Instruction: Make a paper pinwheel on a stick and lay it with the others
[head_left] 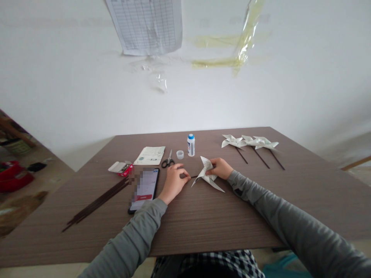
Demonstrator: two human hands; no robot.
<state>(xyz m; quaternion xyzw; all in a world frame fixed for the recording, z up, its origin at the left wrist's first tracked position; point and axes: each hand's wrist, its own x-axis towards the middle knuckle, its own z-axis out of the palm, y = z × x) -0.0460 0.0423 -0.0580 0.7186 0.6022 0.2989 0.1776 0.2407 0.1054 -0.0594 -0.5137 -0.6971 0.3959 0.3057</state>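
A thin dark stick is pinched between the thumb and fingertips of my left hand. It runs right toward a pinwheel folded from printed paper, whose blades spread over the table. My right hand is closed on the pinwheel near its middle, and the fingers hide part of the blades. Whether the stick is joined to the paper cannot be seen. Just beyond my left hand lie black-handled scissors. Left of that hand is a phone with a lit, partly blurred screen.
Three finished-looking pinwheels on sticks lie at the back right. A white bottle with a blue cap, a small clear cup and printed paper squares stand or lie behind. A red-and-white box and bundled sticks are left.
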